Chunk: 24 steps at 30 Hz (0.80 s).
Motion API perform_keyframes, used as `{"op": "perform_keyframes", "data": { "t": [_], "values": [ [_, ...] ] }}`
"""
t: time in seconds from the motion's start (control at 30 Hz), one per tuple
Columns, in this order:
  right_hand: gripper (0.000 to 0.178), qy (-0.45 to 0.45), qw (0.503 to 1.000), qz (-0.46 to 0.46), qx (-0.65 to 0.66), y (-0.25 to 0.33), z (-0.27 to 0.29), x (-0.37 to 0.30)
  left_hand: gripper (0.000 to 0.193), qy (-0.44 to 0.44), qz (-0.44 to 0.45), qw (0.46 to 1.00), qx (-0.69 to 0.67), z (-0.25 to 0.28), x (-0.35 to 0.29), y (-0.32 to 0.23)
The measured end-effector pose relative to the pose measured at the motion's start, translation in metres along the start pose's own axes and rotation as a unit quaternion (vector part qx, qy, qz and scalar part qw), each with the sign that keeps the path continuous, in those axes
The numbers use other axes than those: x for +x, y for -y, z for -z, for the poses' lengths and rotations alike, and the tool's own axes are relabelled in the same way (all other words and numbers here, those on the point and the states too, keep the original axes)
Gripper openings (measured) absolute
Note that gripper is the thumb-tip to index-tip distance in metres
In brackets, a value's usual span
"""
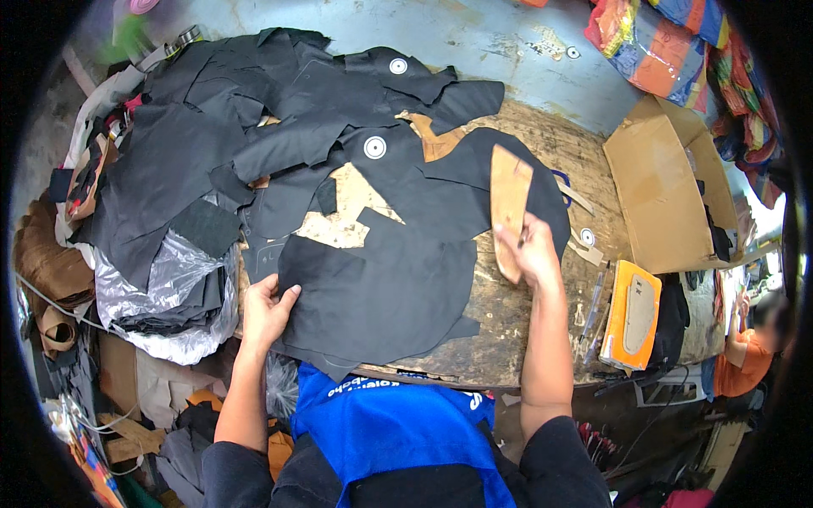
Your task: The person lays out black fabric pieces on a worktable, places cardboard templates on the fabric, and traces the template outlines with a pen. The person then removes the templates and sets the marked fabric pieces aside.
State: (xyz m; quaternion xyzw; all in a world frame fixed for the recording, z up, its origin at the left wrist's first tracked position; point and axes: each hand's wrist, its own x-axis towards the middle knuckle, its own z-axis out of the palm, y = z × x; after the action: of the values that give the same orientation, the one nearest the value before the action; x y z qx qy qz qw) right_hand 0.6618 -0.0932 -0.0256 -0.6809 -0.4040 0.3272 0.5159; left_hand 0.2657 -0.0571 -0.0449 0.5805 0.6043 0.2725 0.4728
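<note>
While the left hand rests at the edge of black sheeting, the right hand clamps a tan curved template

As all places are given from the wooden worktable, entries run hands first, then containers.

Right hand: closed, thumb and fingers clamped on the near end of the template. Template: long, broader at its far end, tilted over the worktable's right half; contact with the sheeting beneath cannot be told.

Left hand: partly open, at the worktable's near left edge; thumb on the sheeting, fingers bent beside it. Whether they pinch the edge cannot be told.

Black sheeting: irregular overlapping pieces across the worktable's left and middle, one corner overhanging its near edge; pale drawn outlines on some.

Cardboard box: open, tilted, at the worktable's right end; dark contents, kind unclear.

Clear plastic bag: crumpled, at the worktable's left end; black cut pieces in its folds.

Multicoloured checked bags: beyond the worktable's far right corner; contents hidden.

Orange pad: on the worktable's near right part, a beige template lying on top; pens just to its left.

Ringed white disc: on the sheeting, at the worktable's middle.
</note>
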Motion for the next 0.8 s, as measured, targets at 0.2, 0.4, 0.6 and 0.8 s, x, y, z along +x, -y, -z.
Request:
{"op": "perform_keyframes", "data": {
  "t": [0.2,0.4,0.6,0.8],
  "values": [
    [0.027,0.042,0.958,-0.007,-0.285,0.003,-0.039,-0.046,0.026,-0.230,-0.095,0.917,0.310,-0.002,-0.010,-0.004],
    [0.025,0.050,0.962,0.058,-0.260,0.001,-0.058,-0.044,0.027,-0.174,-0.078,0.964,0.186,0.007,0.010,0.004],
    [0.021,-0.074,0.958,0.147,-0.234,0.010,-0.040,0.003,0.022,-0.320,-0.299,0.879,0.187,-0.036,0.045,-0.019],
    [0.024,-0.141,0.942,0.244,-0.182,0.032,-0.037,0.002,0.014,-0.094,-0.187,0.969,-0.134,-0.025,0.039,-0.042]
  ]
}}
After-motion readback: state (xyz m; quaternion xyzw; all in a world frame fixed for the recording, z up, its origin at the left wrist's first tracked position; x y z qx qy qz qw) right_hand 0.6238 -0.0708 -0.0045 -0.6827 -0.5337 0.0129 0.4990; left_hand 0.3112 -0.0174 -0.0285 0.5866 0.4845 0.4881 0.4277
